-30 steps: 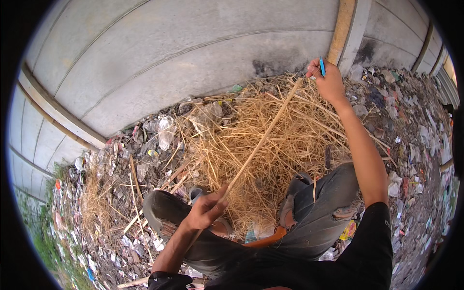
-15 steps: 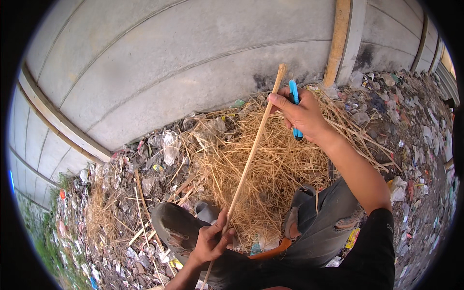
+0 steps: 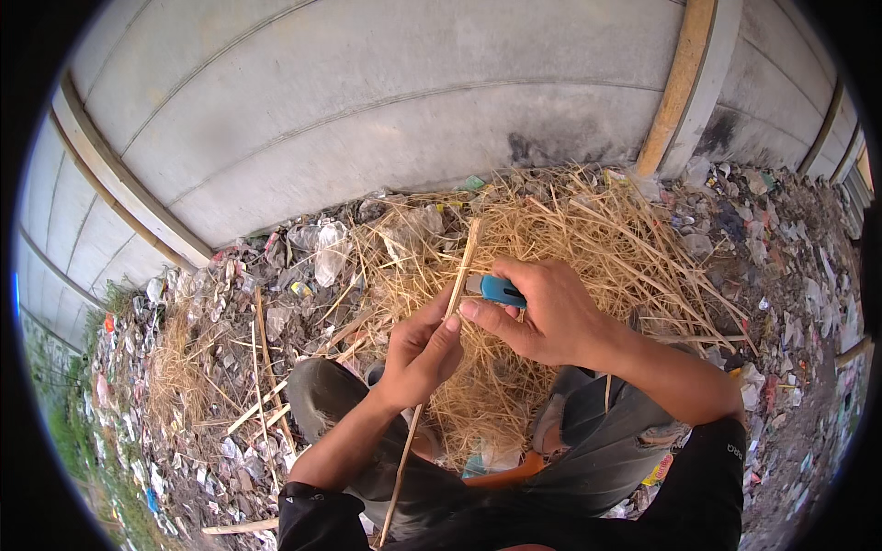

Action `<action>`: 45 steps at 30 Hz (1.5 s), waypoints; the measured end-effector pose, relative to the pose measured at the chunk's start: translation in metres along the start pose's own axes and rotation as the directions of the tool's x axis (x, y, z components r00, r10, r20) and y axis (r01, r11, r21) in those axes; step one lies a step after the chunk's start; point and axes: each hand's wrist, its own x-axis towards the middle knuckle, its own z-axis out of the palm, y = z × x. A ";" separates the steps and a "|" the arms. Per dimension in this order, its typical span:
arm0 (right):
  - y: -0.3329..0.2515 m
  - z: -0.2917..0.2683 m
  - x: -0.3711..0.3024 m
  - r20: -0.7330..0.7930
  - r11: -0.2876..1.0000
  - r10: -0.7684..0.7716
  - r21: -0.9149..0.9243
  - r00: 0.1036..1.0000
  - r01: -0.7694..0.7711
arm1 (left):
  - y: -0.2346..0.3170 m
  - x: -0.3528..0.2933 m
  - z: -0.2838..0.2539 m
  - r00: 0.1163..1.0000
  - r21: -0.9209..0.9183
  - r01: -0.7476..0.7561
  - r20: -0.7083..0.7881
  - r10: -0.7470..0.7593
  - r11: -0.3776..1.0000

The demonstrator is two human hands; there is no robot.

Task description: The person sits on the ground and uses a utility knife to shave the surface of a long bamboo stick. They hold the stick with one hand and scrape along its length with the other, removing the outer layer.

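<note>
A long, thin bamboo strip point(image 3: 467, 250) slants up between my knees, its wider pale end at the top. My left hand point(image 3: 421, 354) is wrapped round the strip below that end, and the lower length runs down past my left thigh. My right hand point(image 3: 551, 308) grips a blue box cutter point(image 3: 502, 290), its short blade pointing left against the strip or very near it. The right thumb reaches to the strip, close to my left thumb. Exactly how deep the blade sits in the bamboo cannot be made out.
A heap of straw-like shavings point(image 3: 588, 248) lies ahead of my legs. Loose bamboo sticks point(image 3: 262, 367) rest on litter-strewn ground at left. A grey panel wall point(image 3: 386, 101) with a wooden post point(image 3: 675, 87) stands beyond. Beneath me is something orange point(image 3: 505, 476).
My left hand has slid up near the strip's top end. My right hand has come down and left, turning the cutter from upright to sideways with its blade at the strip.
</note>
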 end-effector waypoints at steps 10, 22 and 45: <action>0.003 0.027 -0.005 0.115 0.998 -0.052 -0.031 0.992 0.055 | -0.011 -0.006 -0.002 0.999 -0.244 -0.019 0.032 0.027 0.970; 0.040 0.026 0.018 -0.005 0.971 -0.002 -0.239 1.000 0.001 | -0.011 -0.008 -0.013 0.989 -0.313 0.151 0.043 -0.145 0.938; 0.035 0.039 0.010 0.048 0.987 0.056 -0.150 0.997 -0.049 | -0.028 0.002 -0.011 0.958 -0.486 0.237 -0.030 -0.287 0.841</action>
